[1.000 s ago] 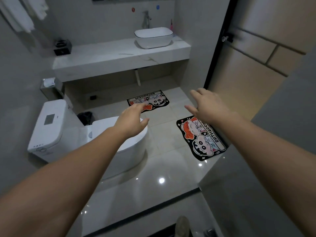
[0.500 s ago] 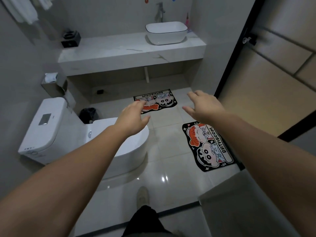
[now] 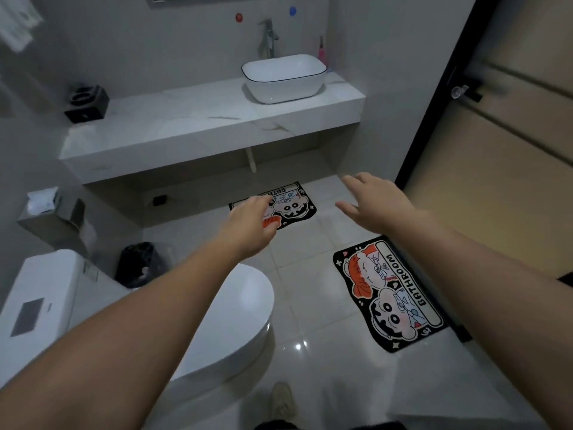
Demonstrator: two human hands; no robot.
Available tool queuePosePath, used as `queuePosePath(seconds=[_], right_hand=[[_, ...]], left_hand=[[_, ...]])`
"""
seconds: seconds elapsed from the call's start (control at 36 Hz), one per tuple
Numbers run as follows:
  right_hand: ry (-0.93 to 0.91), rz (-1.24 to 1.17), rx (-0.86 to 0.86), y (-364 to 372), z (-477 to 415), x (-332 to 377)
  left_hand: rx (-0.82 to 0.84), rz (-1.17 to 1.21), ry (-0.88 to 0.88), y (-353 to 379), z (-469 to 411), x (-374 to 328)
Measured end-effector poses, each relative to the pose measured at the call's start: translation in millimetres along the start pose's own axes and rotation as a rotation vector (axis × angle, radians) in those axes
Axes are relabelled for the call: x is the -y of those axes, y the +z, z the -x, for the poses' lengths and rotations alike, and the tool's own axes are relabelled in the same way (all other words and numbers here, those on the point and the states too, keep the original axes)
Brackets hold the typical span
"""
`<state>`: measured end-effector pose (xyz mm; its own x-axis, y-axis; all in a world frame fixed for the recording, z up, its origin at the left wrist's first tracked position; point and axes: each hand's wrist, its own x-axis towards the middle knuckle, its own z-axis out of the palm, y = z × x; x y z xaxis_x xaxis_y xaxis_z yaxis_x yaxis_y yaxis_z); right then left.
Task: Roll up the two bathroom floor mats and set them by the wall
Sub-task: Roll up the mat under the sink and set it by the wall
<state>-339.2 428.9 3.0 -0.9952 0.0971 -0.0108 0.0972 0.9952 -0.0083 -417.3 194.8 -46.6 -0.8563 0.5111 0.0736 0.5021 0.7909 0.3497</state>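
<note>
Two black cartoon floor mats lie flat on the pale tiled floor. The near mat [image 3: 390,293], lettered BATHROOM, sits at the right beside the door. The far mat [image 3: 294,203] lies under the vanity counter, partly hidden behind my left hand. Both arms reach forward, high above the floor. My left hand [image 3: 248,226] is empty with loosely spread fingers, in line with the far mat. My right hand [image 3: 376,204] is empty too, fingers apart, above the floor between the two mats. Neither hand touches a mat.
A white toilet [image 3: 229,311] fills the lower left, with a black waste bin [image 3: 139,263] behind it. A marble counter [image 3: 201,125] carries a white basin [image 3: 283,76]. The brown door [image 3: 502,169] stands at the right. My shoe [image 3: 282,401] shows at the bottom.
I have stepped into the bathroom; the view has moved forward and both mats appear closer. Both hands stay raised and empty, roughly as before.
</note>
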Motion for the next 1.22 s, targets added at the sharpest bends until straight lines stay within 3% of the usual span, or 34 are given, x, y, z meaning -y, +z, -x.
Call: queuePosePath(seconds=[0.31,0.92,1.22], right_hand=[[0.041,-0.023,0.035,14,-99,-16],[-0.146,-0.069,0.106,47,-338,-154],[-0.256,-0.076,0.144,68,-437,-157]], left_hand=[[0.043,0.014,-0.012,4,-90,44],[0.047,0.103,-0.300,56,-298,42],[0.035,0.116,-0.380,59,-357,75]])
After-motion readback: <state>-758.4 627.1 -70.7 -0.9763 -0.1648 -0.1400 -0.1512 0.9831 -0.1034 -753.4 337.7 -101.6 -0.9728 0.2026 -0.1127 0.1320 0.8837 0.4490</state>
